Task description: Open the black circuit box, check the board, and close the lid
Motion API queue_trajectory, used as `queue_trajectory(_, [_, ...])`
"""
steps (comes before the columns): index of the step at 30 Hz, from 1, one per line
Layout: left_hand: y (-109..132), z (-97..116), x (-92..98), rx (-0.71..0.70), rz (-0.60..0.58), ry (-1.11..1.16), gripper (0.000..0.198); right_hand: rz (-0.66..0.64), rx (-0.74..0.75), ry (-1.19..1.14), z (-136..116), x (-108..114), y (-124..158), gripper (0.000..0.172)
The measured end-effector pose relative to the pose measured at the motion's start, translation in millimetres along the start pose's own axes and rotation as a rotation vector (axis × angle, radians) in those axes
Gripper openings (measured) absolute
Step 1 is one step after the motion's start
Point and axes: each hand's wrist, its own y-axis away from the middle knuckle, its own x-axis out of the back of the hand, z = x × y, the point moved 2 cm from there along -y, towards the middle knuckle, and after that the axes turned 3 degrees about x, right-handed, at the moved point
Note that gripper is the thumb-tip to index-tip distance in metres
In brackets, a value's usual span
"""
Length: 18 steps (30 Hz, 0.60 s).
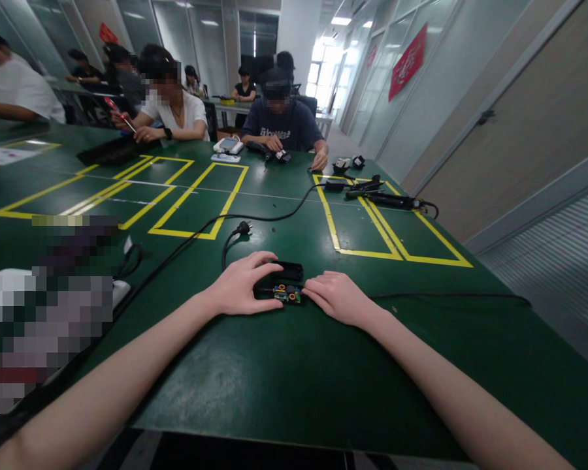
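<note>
A small black power adapter case [288, 272] lies open on the green table [294, 378], its circuit board [287, 294] with coloured parts showing. My left hand [242, 284] rests on the case's left side, fingers stretched over it. My right hand [340, 297] lies flat against its right side, fingertips touching the board's edge. A black cord with a plug [244, 228] runs from the case toward the back.
Yellow tape rectangles [198, 202] mark the table. A black tool with cable [389, 200] lies at the back right. Several people sit along the far side, handling small devices. A blurred patch covers things at my left. The table's right edge [494, 287] drops to the floor.
</note>
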Motion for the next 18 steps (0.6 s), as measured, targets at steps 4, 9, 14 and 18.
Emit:
queue_trajectory(4, [0.8,-0.5,-5.9,0.015,-0.067,-0.028,0.068,0.021,0.002,-0.065,2.0,3.6,-0.4,0.03])
queue_trajectory(9, [-1.2,0.8,-4.6,0.051,-0.11,-0.013,0.058,0.09,-0.038,-0.05,0.1,5.9,0.2,0.025])
queue_trajectory(14, [-3.0,6.4,-1.2,0.024,-0.085,0.053,0.047,0.195,-0.107,-0.03,-3.2,2.1,0.8,0.025])
queue_trajectory(18, [-2.6,10.3,-0.6,0.02,-0.079,0.054,0.036,0.182,-0.088,-0.005,-3.8,-1.1,1.3,0.027])
